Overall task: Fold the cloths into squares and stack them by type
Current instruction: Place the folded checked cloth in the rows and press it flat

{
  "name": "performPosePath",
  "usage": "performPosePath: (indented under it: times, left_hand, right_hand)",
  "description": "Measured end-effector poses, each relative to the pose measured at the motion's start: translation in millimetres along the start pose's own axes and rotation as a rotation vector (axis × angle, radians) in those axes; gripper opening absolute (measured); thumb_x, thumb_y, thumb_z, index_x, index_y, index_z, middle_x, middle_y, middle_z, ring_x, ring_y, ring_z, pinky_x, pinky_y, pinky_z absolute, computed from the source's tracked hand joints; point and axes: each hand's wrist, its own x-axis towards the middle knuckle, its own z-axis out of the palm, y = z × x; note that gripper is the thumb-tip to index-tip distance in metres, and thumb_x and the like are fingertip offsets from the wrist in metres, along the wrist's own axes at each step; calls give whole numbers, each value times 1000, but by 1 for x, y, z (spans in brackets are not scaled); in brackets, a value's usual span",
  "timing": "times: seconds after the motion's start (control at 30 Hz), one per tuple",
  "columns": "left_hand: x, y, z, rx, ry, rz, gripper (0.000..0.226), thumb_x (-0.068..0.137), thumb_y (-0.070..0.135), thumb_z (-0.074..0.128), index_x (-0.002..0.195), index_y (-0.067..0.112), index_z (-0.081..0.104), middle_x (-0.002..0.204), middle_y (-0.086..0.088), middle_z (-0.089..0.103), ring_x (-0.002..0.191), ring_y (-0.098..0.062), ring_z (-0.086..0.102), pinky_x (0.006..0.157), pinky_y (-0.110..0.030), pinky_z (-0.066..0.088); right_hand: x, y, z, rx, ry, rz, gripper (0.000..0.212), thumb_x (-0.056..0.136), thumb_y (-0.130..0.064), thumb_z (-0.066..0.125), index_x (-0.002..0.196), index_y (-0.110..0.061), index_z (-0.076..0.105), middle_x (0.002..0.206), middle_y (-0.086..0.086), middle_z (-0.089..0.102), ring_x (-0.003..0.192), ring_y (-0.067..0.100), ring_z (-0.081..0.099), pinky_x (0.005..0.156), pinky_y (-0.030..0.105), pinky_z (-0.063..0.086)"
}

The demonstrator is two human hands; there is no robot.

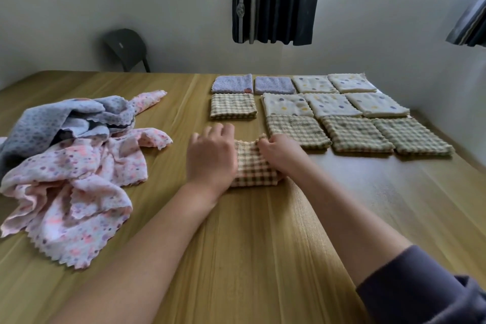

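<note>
right fingers (265,143) are curled and pinch the far edge of the checked cloth (253,166), which bunches up into a small ridge there. the right hand (282,156) lies over the cloth's right side. left fingers (221,130) are released, only loosely bent, and reach just past the cloth's far left corner. the left hand (210,156) lies palm down and presses the cloth's left part flat. the cloth itself is folded small and sits on the wooden table (263,244), between the two hands.

just beyond the cloth lies one folded checked square (233,106). to the cloth's right, three more checked squares (355,134) lie in a row, the nearest close beside the right hand. beyond those lie five cream dotted squares (331,105) in two rows. farthest from the cloth, two lilac squares (274,85) lie side by side.

well to the cloth's left is a loose heap: pink dotted cloths (73,192) with a blue-grey cloth (65,118) on top. a dark sleeve (426,287) covers the right arm, nearer than the cloth.
</note>
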Motion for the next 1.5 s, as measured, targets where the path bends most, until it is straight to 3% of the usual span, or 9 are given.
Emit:
performPosePath:
  times: [0.13, 0.3, 0.47, 0.6, 0.67, 0.8, 1.03, 1.2, 1.5]
  left_hand:
    - [-10, 7, 7, -140, -479, -29, 51, 101, 41, 25, 144, 15, 35, 151, -11, 34, 139, -24, 30, 112, -38, 23]
    - [-16, 7, 14, -46, -608, -62, 67, 96, 58, 15, 152, 23, 4, 159, -14, -5, 147, -28, -5, 117, -48, -3]
    - [-12, -4, 15, -60, -632, 15, 70, 93, 64, 15, 152, 29, -1, 159, -10, -10, 146, -25, -12, 115, -53, -8]
    - [-4, -34, 12, -122, -435, 128, 73, 89, 63, 37, 150, 26, 20, 160, -7, -6, 145, -24, -14, 116, -52, -5]
    - [-3, -45, 7, -92, -209, 135, 59, 85, 46, 62, 134, 17, 49, 153, -16, 27, 144, -32, 17, 112, -56, 17]
    - [-13, -30, -2, -100, 55, -21, 19, 84, 27, 61, 94, 11, 65, 97, -9, 61, 91, -29, 59, 75, -40, 42]
    - [-19, -30, 10, -149, -581, -50, 57, 101, 43, 20, 153, 25, 4, 159, 10, -6, 146, -8, -5, 115, -52, -4]
    - [-18, -39, 10, -128, -537, -29, 58, 101, 39, 19, 152, 22, -2, 159, 8, -12, 145, -8, -11, 117, -50, -6]
    - [-12, -78, 10, -1, -473, -365, 59, 98, 44, 26, 151, 22, 15, 160, -4, 4, 147, -21, -4, 116, -53, -6]
  right_hand:
    - [-10, 5, -8, 240, -94, 9, 38, 97, -35, 37, 105, -4, 57, 92, 13, 62, 78, 28, 64, 61, 37, 57]
    - [-21, 14, -19, 242, -64, -44, 22, 95, -22, 36, 89, -10, 54, 73, 9, 66, 54, 21, 64, 44, 24, 43]
    - [-21, 31, -16, 71, 333, -418, 19, 90, -9, 47, 95, -15, 64, 83, -2, 65, 75, 17, 58, 64, 29, 40]
    - [-17, 44, -5, -146, 195, -753, 38, 79, -1, 43, 99, -16, 72, 106, -2, 70, 103, 18, 62, 92, 34, 44]
    - [-17, 45, 2, -270, 144, -807, 38, 77, -7, 44, 98, -20, 73, 102, -5, 71, 99, 18, 63, 90, 34, 40]
    - [-24, 33, 5, -421, 166, -781, 35, 85, -22, 40, 96, -26, 73, 95, -8, 68, 90, 16, 63, 81, 33, 36]
    - [-33, 29, 12, -260, 188, -793, 31, 91, -14, 45, 111, -16, 69, 117, 3, 65, 109, 22, 60, 90, 33, 46]
    - [-37, 20, 24, -420, -82, -655, 47, 104, -27, 27, 151, -19, 24, 159, 4, 17, 147, 18, 10, 116, 25, 7]
    - [-5, -7, 34, -455, -116, -476, 49, 103, -25, 23, 152, -19, 18, 160, 8, 9, 147, 24, 5, 118, 36, 8]
